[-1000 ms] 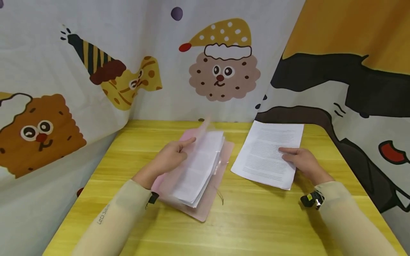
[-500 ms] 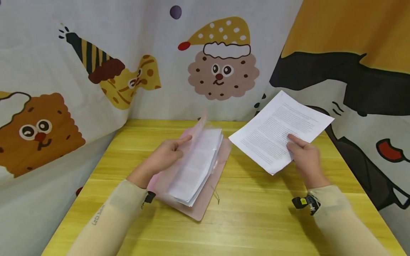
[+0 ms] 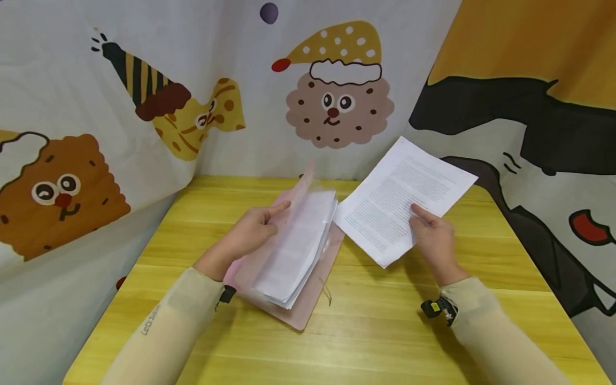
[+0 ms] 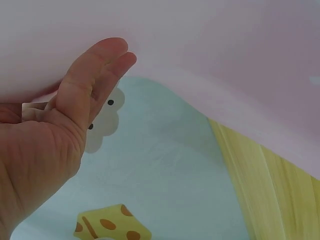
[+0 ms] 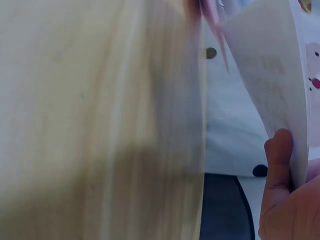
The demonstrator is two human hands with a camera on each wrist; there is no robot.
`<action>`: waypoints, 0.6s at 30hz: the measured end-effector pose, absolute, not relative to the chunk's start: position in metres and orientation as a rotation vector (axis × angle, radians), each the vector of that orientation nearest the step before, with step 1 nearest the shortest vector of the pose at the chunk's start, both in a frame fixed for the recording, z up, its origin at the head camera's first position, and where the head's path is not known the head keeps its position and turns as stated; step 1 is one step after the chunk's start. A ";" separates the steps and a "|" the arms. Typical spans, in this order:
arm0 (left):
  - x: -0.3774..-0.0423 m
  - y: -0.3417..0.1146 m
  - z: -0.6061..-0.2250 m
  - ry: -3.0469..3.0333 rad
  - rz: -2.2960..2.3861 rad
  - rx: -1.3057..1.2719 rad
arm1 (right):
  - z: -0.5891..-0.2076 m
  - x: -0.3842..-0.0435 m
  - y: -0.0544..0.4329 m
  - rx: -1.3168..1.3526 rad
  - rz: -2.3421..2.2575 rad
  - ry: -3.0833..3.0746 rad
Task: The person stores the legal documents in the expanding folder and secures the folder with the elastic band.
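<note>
Held in the right hand [image 3: 435,240], the printed paper [image 3: 404,202] has shifted left since half a second ago, and its left corner now shows at the right edge of the pink folder [image 3: 310,307]. That hand is closed on the paper's near right edge in a pinch, with digits on both faces; the sheet slants above the table, text side toward the head camera. The left hand [image 3: 245,238] is at the folder's raised pink cover [image 3: 262,262], thumb and forefinger spread a little apart and touching it; whether they pinch it I cannot tell. Two of that hand's fingers reach up along the cover in the left wrist view. Right of the raised cover, white pages [image 3: 295,240] stand slightly fanned over the folder's lower board, and a thin strand [image 3: 328,293] lies by its right edge. Both wrists carry black straps below cream sleeves [image 3: 180,305], the left one lettered. Under everything runs a yellow wood-grain table [image 3: 375,342], the folder left of its middle. Beyond its far edge hangs a white curtain [image 3: 240,27] printed with cartoon biscuits, one in a dotted yellow hat; orange and black shapes fill its right side.
</note>
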State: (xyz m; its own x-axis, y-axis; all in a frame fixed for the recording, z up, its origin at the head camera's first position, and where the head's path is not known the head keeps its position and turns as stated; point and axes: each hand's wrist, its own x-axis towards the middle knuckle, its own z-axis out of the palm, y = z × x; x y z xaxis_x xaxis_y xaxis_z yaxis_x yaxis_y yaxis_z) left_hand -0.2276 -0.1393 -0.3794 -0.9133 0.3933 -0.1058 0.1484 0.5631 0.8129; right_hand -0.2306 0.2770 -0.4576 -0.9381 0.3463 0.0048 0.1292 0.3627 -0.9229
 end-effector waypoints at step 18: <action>-0.229 -0.133 -0.376 2.525 1.305 0.408 | -0.456 -0.221 0.274 -0.273 1.849 -2.479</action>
State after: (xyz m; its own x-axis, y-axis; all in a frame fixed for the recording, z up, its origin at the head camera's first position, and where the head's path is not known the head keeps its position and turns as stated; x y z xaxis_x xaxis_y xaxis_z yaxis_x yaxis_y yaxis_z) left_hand -0.2286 -0.1329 -0.3756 -0.9242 0.3663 -0.1079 0.1238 0.5548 0.8227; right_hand -0.2213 0.2741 -0.4562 -0.9839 0.1622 -0.0755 0.1186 0.2754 -0.9540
